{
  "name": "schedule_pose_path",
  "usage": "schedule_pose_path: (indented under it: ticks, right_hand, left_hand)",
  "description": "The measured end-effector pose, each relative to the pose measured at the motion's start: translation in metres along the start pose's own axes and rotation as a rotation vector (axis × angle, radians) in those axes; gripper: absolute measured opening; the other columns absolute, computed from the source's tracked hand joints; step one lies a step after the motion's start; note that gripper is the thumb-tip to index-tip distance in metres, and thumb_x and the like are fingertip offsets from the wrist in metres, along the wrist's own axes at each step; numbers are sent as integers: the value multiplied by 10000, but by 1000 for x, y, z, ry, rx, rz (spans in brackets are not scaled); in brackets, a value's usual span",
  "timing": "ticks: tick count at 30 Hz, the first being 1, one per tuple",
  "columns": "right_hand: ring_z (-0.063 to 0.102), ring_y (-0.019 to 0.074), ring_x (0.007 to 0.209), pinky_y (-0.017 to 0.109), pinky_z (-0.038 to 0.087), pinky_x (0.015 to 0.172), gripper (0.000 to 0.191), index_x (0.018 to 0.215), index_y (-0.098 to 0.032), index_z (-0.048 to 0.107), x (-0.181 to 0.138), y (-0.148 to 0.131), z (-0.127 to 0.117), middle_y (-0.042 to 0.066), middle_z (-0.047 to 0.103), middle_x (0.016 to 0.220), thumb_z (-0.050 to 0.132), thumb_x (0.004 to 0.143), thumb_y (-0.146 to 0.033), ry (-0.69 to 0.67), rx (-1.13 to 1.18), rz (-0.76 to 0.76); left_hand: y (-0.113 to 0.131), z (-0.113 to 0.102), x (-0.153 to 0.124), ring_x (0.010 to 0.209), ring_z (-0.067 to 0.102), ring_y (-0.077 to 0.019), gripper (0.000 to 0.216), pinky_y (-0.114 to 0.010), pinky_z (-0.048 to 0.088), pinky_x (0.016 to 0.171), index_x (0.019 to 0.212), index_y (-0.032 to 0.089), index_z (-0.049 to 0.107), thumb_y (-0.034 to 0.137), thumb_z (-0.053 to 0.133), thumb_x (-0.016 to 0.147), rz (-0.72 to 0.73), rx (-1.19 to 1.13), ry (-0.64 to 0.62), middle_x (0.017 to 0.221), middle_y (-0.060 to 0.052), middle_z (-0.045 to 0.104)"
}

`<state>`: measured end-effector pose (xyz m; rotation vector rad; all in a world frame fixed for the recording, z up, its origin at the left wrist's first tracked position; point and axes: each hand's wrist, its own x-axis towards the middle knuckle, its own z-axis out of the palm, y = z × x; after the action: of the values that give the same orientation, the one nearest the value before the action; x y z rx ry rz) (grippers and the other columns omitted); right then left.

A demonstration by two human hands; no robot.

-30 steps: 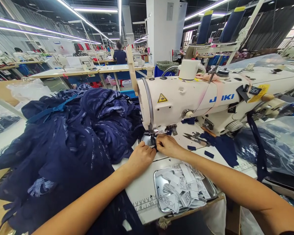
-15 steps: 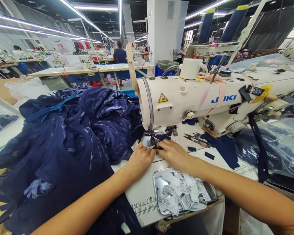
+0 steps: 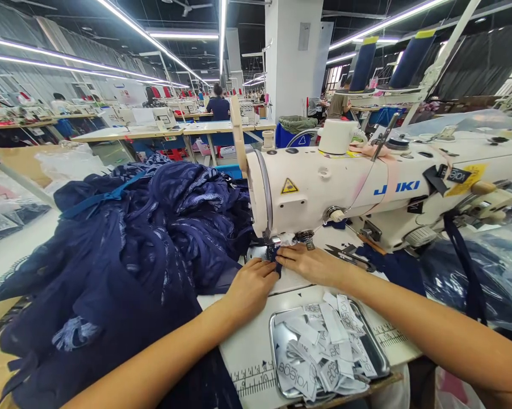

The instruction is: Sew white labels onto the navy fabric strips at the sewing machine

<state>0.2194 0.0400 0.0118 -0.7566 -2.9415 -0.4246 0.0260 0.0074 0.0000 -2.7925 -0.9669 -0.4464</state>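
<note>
Beneath the needle end of a white sewing machine [image 3: 290,187], a small navy fabric piece [image 3: 278,270] lies between my two hands. My left hand [image 3: 251,285] has its fingers bent and closed together on the fabric's left side. From the right, my right hand [image 3: 309,264] pinches the same piece near the presser foot, fingertips almost touching the left ones. The fingers cover much of the fabric. Close in front of the hands sits a metal tray [image 3: 275,355] with several white printed labels [image 3: 319,346].
A big heap of navy garments [image 3: 124,250] fills the left side. Scissors [image 3: 347,255] and navy scraps [image 3: 396,270] lie behind my right forearm. Clear plastic bags [image 3: 494,261] rest at the right. Thread cones [image 3: 364,65] stand above the machine. A person [image 3: 218,105] sits farther back.
The camera view has shifted, so the scene sits lower. My hands have drawn closer around the fabric at the presser foot, and more of the navy piece shows between them.
</note>
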Motion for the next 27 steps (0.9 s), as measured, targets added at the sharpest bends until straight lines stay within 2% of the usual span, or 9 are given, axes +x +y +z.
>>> schedule_pose_path:
  ticks: [6, 12, 20, 27]
  right_hand:
    - [543, 194, 1013, 309, 475, 800, 400, 1170, -101, 518, 2, 1, 2, 120, 537, 1201, 364, 814, -1, -18, -34, 38]
    - [531, 188, 1047, 301, 477, 814, 410, 1175, -117, 516, 1, 1, 6, 102, 526, 1225, 361, 812, -3, -15, -22, 63]
    - [568, 192, 975, 317, 483, 811, 404, 1176, -131, 515, 2, 2, 9, 91, 569, 1172, 378, 815, -13, -8, -68, 102]
    - [597, 185, 903, 309, 511, 754, 370, 1150, -115, 538, 3, 7, 20, 107, 605, 1111, 373, 832, -22, 79, -83, 88]
  left_hand:
    - [5, 1, 9, 848, 614, -182, 138, -323, 475, 800, 817, 126, 608, 61, 496, 768, -60, 50, -12, 931, -87, 669]
    - [7, 4, 9, 831, 614, -181, 151, -316, 468, 805, 799, 125, 604, 43, 486, 752, -71, 93, 44, 919, -88, 670]
    - [9, 12, 14, 756, 624, -187, 130, -342, 450, 763, 770, 131, 601, 56, 498, 744, -107, 167, 99, 869, -75, 679]
    - [11, 15, 18, 693, 615, -168, 158, -337, 421, 720, 739, 138, 598, 54, 470, 778, -145, 218, 148, 785, -49, 678]
